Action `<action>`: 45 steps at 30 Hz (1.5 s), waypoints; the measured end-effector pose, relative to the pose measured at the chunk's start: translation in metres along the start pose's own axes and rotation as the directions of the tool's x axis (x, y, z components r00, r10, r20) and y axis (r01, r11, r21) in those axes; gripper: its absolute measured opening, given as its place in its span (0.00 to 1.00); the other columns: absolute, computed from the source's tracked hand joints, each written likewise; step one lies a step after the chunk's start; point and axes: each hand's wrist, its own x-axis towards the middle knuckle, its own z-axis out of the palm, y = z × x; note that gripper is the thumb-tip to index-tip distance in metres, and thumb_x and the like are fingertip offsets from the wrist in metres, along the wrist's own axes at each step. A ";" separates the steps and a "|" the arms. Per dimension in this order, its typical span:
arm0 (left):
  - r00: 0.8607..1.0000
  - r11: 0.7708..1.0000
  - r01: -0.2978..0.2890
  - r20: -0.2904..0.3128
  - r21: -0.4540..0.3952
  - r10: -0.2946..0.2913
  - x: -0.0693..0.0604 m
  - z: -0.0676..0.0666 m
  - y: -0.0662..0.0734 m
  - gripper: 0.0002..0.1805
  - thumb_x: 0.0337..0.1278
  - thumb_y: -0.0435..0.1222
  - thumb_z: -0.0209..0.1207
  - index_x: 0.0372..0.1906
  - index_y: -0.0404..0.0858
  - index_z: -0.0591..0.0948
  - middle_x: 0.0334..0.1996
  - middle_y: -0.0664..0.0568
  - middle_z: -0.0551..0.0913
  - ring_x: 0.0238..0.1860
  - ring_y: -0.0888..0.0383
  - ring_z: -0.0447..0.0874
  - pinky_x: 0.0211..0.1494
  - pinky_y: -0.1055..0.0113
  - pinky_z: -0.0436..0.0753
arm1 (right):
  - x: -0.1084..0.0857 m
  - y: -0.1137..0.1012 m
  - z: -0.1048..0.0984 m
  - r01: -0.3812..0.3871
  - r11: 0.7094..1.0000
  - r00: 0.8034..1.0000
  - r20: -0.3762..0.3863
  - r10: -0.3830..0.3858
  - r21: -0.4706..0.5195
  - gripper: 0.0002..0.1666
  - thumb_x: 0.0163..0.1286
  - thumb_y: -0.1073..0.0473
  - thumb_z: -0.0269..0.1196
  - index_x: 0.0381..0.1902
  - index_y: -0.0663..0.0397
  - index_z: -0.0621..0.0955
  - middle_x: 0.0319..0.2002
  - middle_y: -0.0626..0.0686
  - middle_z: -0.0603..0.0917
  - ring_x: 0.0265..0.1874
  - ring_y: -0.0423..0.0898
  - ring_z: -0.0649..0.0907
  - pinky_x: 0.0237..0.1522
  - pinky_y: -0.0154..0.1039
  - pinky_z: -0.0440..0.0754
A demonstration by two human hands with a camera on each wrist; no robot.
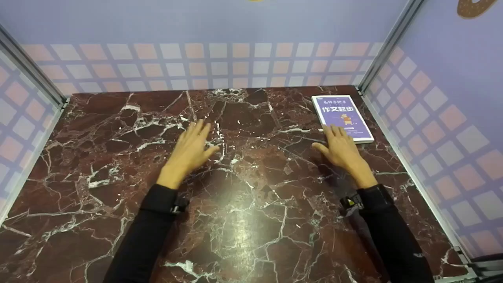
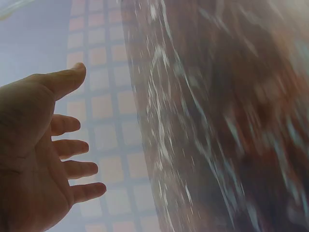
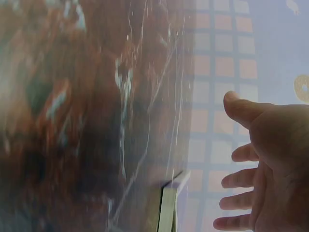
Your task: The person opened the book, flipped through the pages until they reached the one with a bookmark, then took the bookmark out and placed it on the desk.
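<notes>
A book (image 1: 342,114) with a purple cover, white lettering and a small cartoon figure lies flat at the table's back right. My right hand (image 1: 341,147) is nearest to it, its fingers overlapping the cover's near left corner in the head view; the hand holds nothing. In the right wrist view, the book's page edge (image 3: 167,208) shows low in the picture, apart from the relaxed fingers. My left hand (image 1: 191,147) is over the middle left of the table, fingers extended and thumb spread, with nothing in it. The left wrist view shows its palm (image 2: 29,159) bare.
The dark red marble-patterned table (image 1: 251,220) reaches to a lilac back wall (image 1: 220,23) with pink and white checks. Side panels stand left (image 1: 19,114) and right (image 1: 444,129), joined to the back by metal posts (image 1: 389,47).
</notes>
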 end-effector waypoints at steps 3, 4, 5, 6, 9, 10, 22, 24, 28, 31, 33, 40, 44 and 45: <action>1.000 1.000 -0.025 0.001 -0.001 0.025 0.008 0.008 0.016 0.44 0.75 0.52 0.53 0.82 0.36 0.51 0.83 0.43 0.38 0.82 0.42 0.35 0.83 0.47 0.36 | -0.003 0.007 -0.004 -0.029 1.000 1.000 -0.009 0.029 -0.012 0.48 0.80 0.38 0.54 0.78 0.70 0.56 0.74 0.79 0.57 0.73 0.78 0.57 0.74 0.73 0.55; 0.999 0.999 -0.033 0.000 0.004 0.033 0.011 0.010 0.022 0.43 0.75 0.52 0.53 0.82 0.36 0.51 0.83 0.43 0.39 0.82 0.42 0.36 0.83 0.47 0.36 | -0.004 0.010 -0.005 -0.043 0.999 0.999 -0.011 0.043 -0.011 0.48 0.80 0.39 0.53 0.78 0.71 0.56 0.74 0.79 0.57 0.72 0.78 0.58 0.73 0.73 0.55; 0.999 0.999 -0.043 0.000 0.009 0.043 0.013 0.013 0.028 0.43 0.75 0.51 0.54 0.82 0.36 0.52 0.83 0.43 0.40 0.82 0.42 0.37 0.83 0.47 0.37 | -0.004 0.013 -0.007 -0.058 0.998 0.998 -0.016 0.058 -0.010 0.47 0.80 0.39 0.53 0.77 0.71 0.57 0.73 0.79 0.58 0.72 0.79 0.59 0.73 0.73 0.56; 0.999 0.999 -0.052 0.004 0.011 0.052 0.016 0.016 0.034 0.42 0.75 0.51 0.54 0.82 0.37 0.52 0.83 0.43 0.40 0.82 0.43 0.38 0.83 0.47 0.38 | -0.005 0.016 -0.008 -0.074 0.997 0.997 -0.022 0.074 -0.008 0.47 0.80 0.39 0.53 0.77 0.72 0.58 0.73 0.80 0.58 0.71 0.79 0.59 0.73 0.73 0.57; 0.997 0.996 -0.082 0.010 0.030 0.081 0.025 0.023 0.052 0.41 0.75 0.50 0.54 0.82 0.38 0.54 0.83 0.43 0.43 0.82 0.42 0.42 0.83 0.46 0.42 | -0.008 0.025 -0.010 -0.110 0.994 0.992 -0.055 0.110 -0.008 0.45 0.80 0.42 0.55 0.75 0.75 0.60 0.71 0.81 0.61 0.68 0.79 0.63 0.71 0.72 0.61; 0.996 0.995 -0.092 0.011 0.040 0.092 0.028 0.026 0.058 0.41 0.75 0.50 0.55 0.82 0.38 0.54 0.82 0.43 0.44 0.82 0.42 0.43 0.83 0.46 0.43 | -0.008 0.027 -0.010 -0.120 0.993 0.990 -0.073 0.120 -0.009 0.45 0.79 0.43 0.56 0.74 0.76 0.61 0.70 0.82 0.63 0.67 0.79 0.65 0.70 0.73 0.63; 0.971 0.963 -0.234 -0.016 0.131 0.238 0.063 0.058 0.116 0.35 0.76 0.47 0.57 0.78 0.36 0.64 0.77 0.41 0.64 0.76 0.44 0.63 0.79 0.46 0.61 | -0.012 0.062 -0.015 -0.268 0.961 0.950 -0.148 0.276 0.074 0.38 0.77 0.47 0.61 0.67 0.74 0.69 0.63 0.81 0.70 0.60 0.80 0.71 0.58 0.77 0.72; 0.964 0.954 -0.261 -0.019 0.145 0.267 0.069 0.064 0.122 0.33 0.76 0.46 0.57 0.77 0.36 0.66 0.76 0.41 0.67 0.75 0.44 0.65 0.78 0.46 0.64 | -0.013 0.068 -0.015 -0.287 0.954 0.945 -0.139 0.296 0.082 0.37 0.77 0.46 0.60 0.67 0.74 0.70 0.63 0.81 0.70 0.61 0.80 0.71 0.57 0.78 0.72; 0.950 0.940 -0.304 -0.021 0.155 0.311 0.078 0.075 0.135 0.31 0.76 0.44 0.57 0.75 0.35 0.69 0.73 0.40 0.70 0.73 0.44 0.69 0.76 0.48 0.68 | -0.014 0.077 -0.014 -0.303 0.949 0.939 -0.144 0.313 0.087 0.38 0.77 0.46 0.61 0.65 0.76 0.70 0.61 0.82 0.71 0.59 0.81 0.72 0.55 0.77 0.73; 0.945 0.934 -0.322 -0.010 0.154 0.327 0.085 0.081 0.146 0.30 0.76 0.44 0.56 0.74 0.35 0.70 0.73 0.40 0.71 0.72 0.45 0.69 0.76 0.49 0.69 | -0.014 0.083 -0.014 -0.309 0.947 0.936 -0.150 0.320 0.091 0.37 0.76 0.47 0.61 0.62 0.79 0.71 0.57 0.83 0.73 0.56 0.81 0.74 0.53 0.76 0.74; 0.943 0.930 -0.327 -0.005 0.165 0.333 0.090 0.085 0.153 0.29 0.76 0.44 0.56 0.74 0.35 0.71 0.72 0.41 0.71 0.72 0.45 0.70 0.75 0.51 0.70 | -0.013 0.086 -0.015 -0.317 0.943 0.932 -0.155 0.329 0.099 0.36 0.76 0.48 0.61 0.60 0.80 0.72 0.55 0.82 0.73 0.55 0.81 0.74 0.53 0.75 0.75; 0.935 0.915 -0.343 -0.015 0.213 0.354 0.109 0.097 0.177 0.24 0.76 0.42 0.57 0.69 0.37 0.77 0.68 0.44 0.77 0.67 0.47 0.76 0.70 0.53 0.76 | -0.008 0.099 -0.015 -0.344 0.927 0.916 -0.160 0.367 0.151 0.32 0.76 0.50 0.61 0.52 0.82 0.74 0.49 0.83 0.75 0.52 0.80 0.75 0.53 0.74 0.75; 0.930 0.909 -0.357 -0.009 0.213 0.367 0.118 0.104 0.190 0.21 0.76 0.40 0.57 0.66 0.38 0.79 0.66 0.45 0.78 0.67 0.48 0.77 0.69 0.55 0.78 | -0.005 0.106 -0.015 -0.371 0.912 0.911 -0.119 0.394 0.176 0.32 0.76 0.49 0.60 0.50 0.81 0.75 0.50 0.81 0.74 0.51 0.78 0.76 0.52 0.73 0.75; 0.928 0.907 -0.363 -0.007 0.213 0.373 0.120 0.106 0.194 0.20 0.75 0.40 0.57 0.66 0.38 0.80 0.65 0.46 0.79 0.66 0.48 0.77 0.69 0.55 0.78 | -0.004 0.108 -0.015 -0.379 0.907 0.910 -0.104 0.401 0.182 0.32 0.76 0.49 0.60 0.50 0.81 0.75 0.50 0.81 0.74 0.51 0.78 0.76 0.52 0.73 0.75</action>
